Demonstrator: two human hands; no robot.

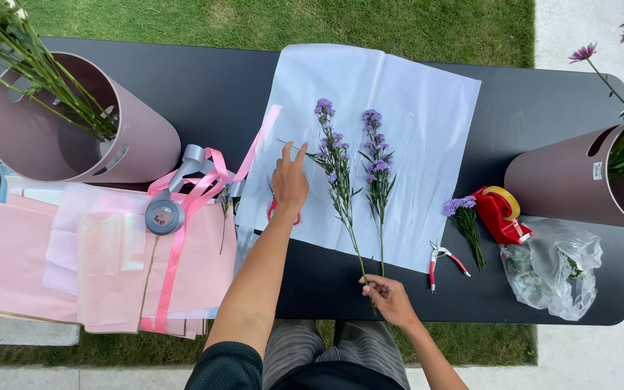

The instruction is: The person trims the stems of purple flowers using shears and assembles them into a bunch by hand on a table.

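Observation:
Two purple flower stems (337, 170) lie side by side on a pale wrapping sheet (413, 94) spread over the black table (211, 79). My right hand (390, 297) pinches the lower end of the left stem at the table's near edge. My left hand (289, 180) rests on the sheet just left of the stems, index finger stretched out, with the red handles of scissors (274, 214) showing under it. The second purple stem (377, 170) lies free.
A pink bucket (131, 144) with green stems lies at the left, another pink bucket (572, 180) with pink flowers at the right. Pink paper sheets (74, 260), ribbon rolls (164, 215), a short purple sprig (464, 217), red pliers (442, 258), a red tape dispenser (498, 213) and a plastic bag (557, 267) surround the sheet.

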